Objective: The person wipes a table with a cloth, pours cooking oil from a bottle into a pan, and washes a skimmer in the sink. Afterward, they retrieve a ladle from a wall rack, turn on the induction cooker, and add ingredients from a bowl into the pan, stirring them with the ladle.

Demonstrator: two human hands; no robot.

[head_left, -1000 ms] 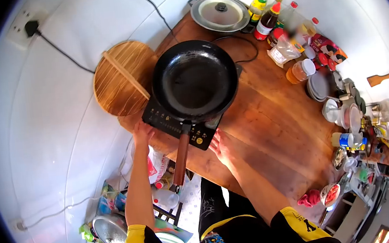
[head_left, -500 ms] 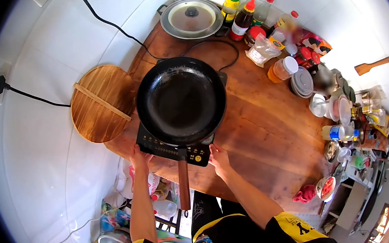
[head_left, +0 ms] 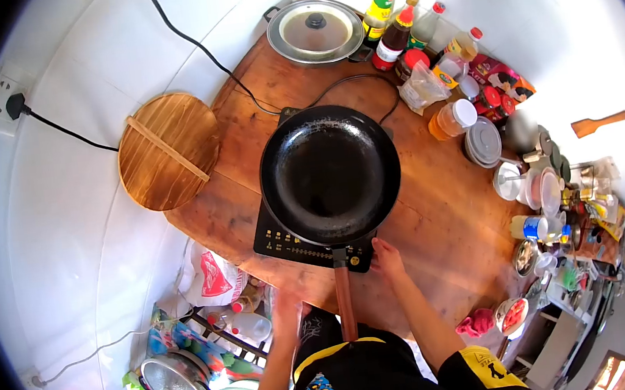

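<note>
A black wok (head_left: 331,174) with a brown wooden handle (head_left: 346,302) sits on a flat black induction cooker (head_left: 307,250) on the wooden table. The handle points toward my body. My right hand (head_left: 388,258) is at the cooker's front right corner, its fingers apart and the fingertips at the edge. Away from the cooker, my left hand (head_left: 289,304) is near the table's front edge, left of the handle; it is smeared by motion. The round wooden lid (head_left: 169,151), with a bar across it, is at the table's left edge against the wall.
A lidded pan (head_left: 316,31) stands at the back. Sauce bottles (head_left: 392,38), jars (head_left: 453,119) and bowls line the right side. A red cloth (head_left: 476,322) lies at the front right. A black cable (head_left: 197,43) runs from the wall side toward the cooker.
The cooker and wok have shifted right across the table, away from the wooden lid. My left hand has left the cooker's front left corner and moved back toward my body.
</note>
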